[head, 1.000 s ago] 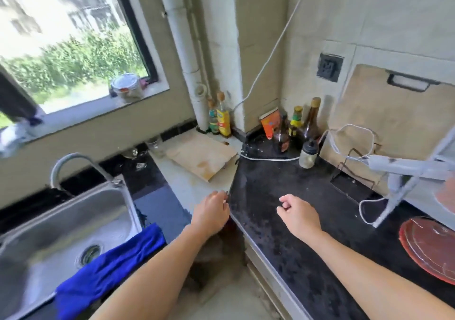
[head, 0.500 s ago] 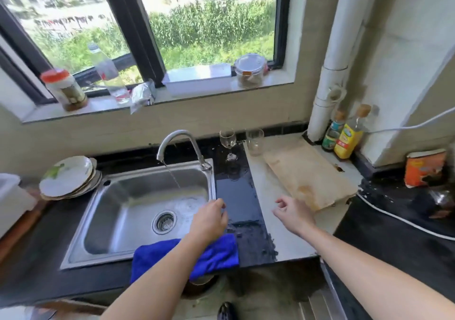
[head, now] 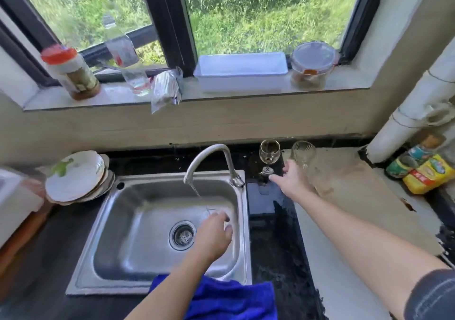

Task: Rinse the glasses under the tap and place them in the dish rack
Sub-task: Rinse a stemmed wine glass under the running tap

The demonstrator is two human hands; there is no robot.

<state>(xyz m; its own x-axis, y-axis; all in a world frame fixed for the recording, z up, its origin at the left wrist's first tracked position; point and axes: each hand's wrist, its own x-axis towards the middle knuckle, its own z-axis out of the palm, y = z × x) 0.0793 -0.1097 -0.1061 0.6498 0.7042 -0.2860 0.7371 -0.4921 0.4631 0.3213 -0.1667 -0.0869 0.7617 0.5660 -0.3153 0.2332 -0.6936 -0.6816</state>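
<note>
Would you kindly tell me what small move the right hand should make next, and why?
Probably ease the right hand forward and close its fingers round the stem of the wine glass: that hand is open and empty, its fingertips lie just by the glass's foot, and the tap is running into the sink, where the left hand hangs.

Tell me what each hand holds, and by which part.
Nothing held. Right hand, open, reaches toward the wine glass and tumbler; left hand is empty over the sink.
</note>
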